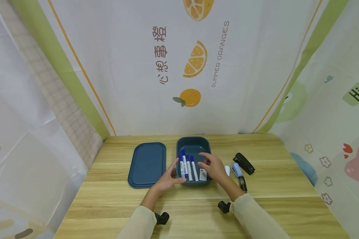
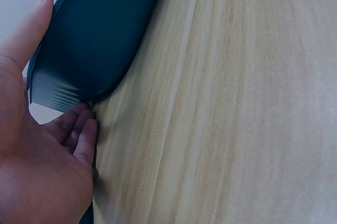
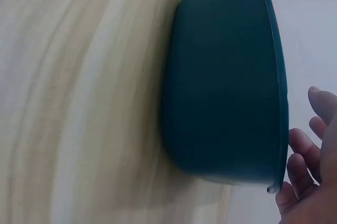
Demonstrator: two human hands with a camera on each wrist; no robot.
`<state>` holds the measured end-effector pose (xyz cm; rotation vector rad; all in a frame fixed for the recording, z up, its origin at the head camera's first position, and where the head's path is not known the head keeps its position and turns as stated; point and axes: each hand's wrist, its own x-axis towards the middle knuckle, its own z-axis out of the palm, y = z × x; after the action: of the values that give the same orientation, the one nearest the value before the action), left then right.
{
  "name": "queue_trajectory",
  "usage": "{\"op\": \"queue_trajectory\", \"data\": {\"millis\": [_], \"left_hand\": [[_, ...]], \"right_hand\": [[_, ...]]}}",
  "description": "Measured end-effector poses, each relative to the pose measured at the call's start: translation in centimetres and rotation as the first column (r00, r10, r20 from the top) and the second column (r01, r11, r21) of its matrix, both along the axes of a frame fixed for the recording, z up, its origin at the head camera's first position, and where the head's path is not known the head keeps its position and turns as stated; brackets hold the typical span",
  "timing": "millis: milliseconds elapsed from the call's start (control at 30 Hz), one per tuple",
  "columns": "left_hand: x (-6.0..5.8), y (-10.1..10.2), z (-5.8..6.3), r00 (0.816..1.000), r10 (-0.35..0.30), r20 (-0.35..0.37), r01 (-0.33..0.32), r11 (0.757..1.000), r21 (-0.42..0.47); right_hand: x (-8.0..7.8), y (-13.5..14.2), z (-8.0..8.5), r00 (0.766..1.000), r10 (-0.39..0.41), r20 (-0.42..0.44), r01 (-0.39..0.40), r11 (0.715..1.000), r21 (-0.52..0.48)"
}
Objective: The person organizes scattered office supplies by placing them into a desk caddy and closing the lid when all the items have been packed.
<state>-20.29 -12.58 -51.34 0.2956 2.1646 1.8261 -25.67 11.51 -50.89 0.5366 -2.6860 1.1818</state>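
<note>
A dark blue open box point(image 1: 194, 138) stands on the table. Several white markers point(image 1: 189, 167) with blue caps lie along its left half, and a small white printed packet point(image 1: 203, 174) sits in the front right part. My left hand point(image 1: 166, 181) holds the box's front left corner, thumb at the front rim and fingers along the left side. Over the right rim hovers my right hand point(image 1: 214, 167), its fingers loosely bent, thumb and index finger apart with nothing between them. From the right wrist view, its fingertips point(image 3: 299, 169) are right at the box's rim.
Left of the box lies a flat dark blue lid point(image 1: 147, 165). To the right are a black stapler point(image 1: 244, 163), a small light-blue stapler-like item point(image 1: 236, 169), a black item point(image 1: 242, 183) and a white item point(image 1: 227, 170) partly behind the right hand. Printed curtains surround the table.
</note>
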Motion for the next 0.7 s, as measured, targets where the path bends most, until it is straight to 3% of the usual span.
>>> {"op": "queue_trajectory", "data": {"millis": [200,300,400,500,633,700], "left_hand": [[-0.6,0.0,-1.8,1.000,0.020,-0.015,-0.021,0.999,-0.033],[-0.6,0.0,-1.8,1.000,0.021,-0.018,-0.022,0.999,-0.032],[-0.2,0.1,-0.8,1.000,0.014,-0.011,-0.014,1.000,-0.022],[-0.2,0.2,-0.9,1.000,0.009,-0.007,-0.009,1.000,-0.019],[-0.9,0.0,-2.2,1.000,0.012,-0.009,-0.012,1.000,-0.015],[-0.9,0.0,-2.3,1.000,0.014,-0.015,-0.015,1.000,-0.011]], "right_hand": [[0.5,1.5,-0.5,1.000,-0.021,-0.006,0.020,0.998,-0.052],[0.6,2.2,-0.4,1.000,-0.010,-0.005,0.010,0.999,-0.036],[0.9,2.8,-0.3,1.000,0.014,-0.017,-0.015,1.000,-0.017],[1.2,3.4,-0.4,0.999,0.028,-0.038,-0.030,0.999,-0.036],[1.6,4.1,-0.6,0.999,0.010,-0.051,-0.013,0.998,-0.059],[1.7,4.4,-0.7,0.998,0.004,-0.055,-0.007,0.998,-0.057]]}}
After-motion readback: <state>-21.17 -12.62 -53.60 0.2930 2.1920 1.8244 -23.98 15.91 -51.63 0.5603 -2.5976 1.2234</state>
